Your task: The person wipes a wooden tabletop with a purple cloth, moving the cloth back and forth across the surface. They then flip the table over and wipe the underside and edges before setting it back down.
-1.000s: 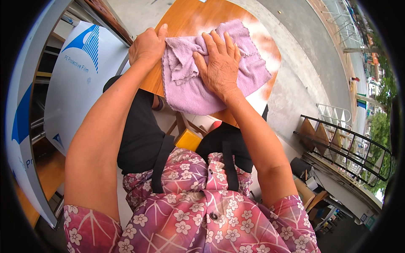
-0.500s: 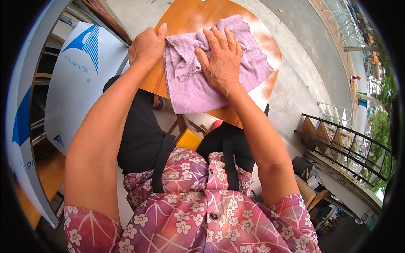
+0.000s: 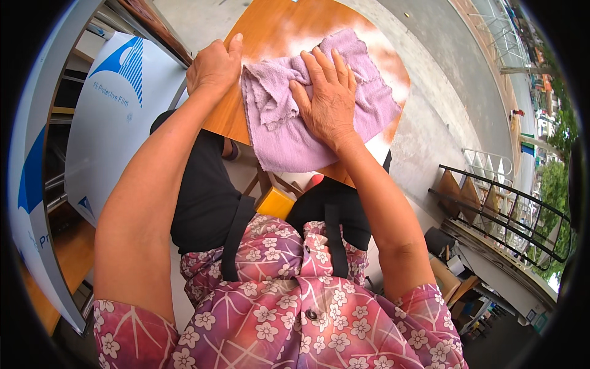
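Note:
A glossy orange-brown wooden board [image 3: 270, 27] with a curved far edge lies in front of my lap. Gripping its left edge is my left hand [image 3: 215, 66], thumb along the top and the fingers partly hidden over the side. My right hand [image 3: 329, 98] rests flat on a pinkish-purple cloth [image 3: 292, 144], fingers stretched out and slightly apart. The cloth is spread over the board's middle, folded and bunched on its left part, and its near corner hangs over the board's near edge.
Panels wrapped in white protective film [image 3: 123, 141] stand close on my left. Below the board, a yellow block-like thing [image 3: 275, 203] shows between my knees. At right are a black metal rack [image 3: 504, 206] and the pale concrete ground [image 3: 430, 111].
My right hand has slid a little toward me and to the right, dragging the cloth with it. The left hand keeps its place on the board's edge.

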Tool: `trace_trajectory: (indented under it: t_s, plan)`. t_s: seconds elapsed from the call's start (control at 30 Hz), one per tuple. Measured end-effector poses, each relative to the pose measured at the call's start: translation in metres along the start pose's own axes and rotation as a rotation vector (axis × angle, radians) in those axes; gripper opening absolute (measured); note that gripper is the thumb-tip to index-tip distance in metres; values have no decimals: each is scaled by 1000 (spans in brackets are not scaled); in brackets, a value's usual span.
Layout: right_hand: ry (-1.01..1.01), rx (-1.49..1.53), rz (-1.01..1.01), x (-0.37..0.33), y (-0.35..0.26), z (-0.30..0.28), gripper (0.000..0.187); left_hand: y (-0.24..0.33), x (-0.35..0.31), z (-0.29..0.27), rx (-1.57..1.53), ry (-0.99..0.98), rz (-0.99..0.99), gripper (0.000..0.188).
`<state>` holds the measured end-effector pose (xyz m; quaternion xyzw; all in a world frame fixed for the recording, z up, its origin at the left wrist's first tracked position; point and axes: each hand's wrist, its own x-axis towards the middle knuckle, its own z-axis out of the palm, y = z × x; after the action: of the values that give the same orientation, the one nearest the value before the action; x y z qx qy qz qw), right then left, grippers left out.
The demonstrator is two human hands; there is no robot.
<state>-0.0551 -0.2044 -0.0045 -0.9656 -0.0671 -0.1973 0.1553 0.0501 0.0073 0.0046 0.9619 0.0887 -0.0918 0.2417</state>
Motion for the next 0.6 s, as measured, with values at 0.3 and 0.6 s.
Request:
trace_trajectory:
  t_s: [0.3,0.6]
  plan:
    - [-38,-4,11,-14,-3,-9,58,1,-1,-2,14,-4,-2,67]
    - [-50,-5,26,-18,-8,-11,59,-1,2,-1,16,-13,-8,67]
